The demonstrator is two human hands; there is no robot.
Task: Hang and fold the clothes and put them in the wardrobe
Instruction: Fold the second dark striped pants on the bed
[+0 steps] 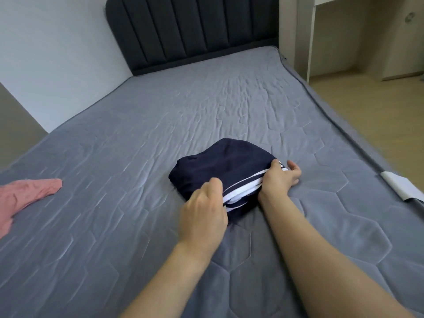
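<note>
Where Things Are Lying on the Bed

We are seeing the folded garment [220, 166] lying on the mattress [137, 138], right of centre. Our left hand [204, 214] is gripping its near edge, our right hand [278, 180] its right edge. Another garment [25, 196] is lying far left. The headboard [192, 31] is standing behind, the floor [378, 106] lying to the right

Both hands, left hand [203, 208] and right hand [278, 180], grip a folded navy garment [220, 169] on the grey bed [137, 145]; a pink garment [25, 196] lies well apart.
</note>
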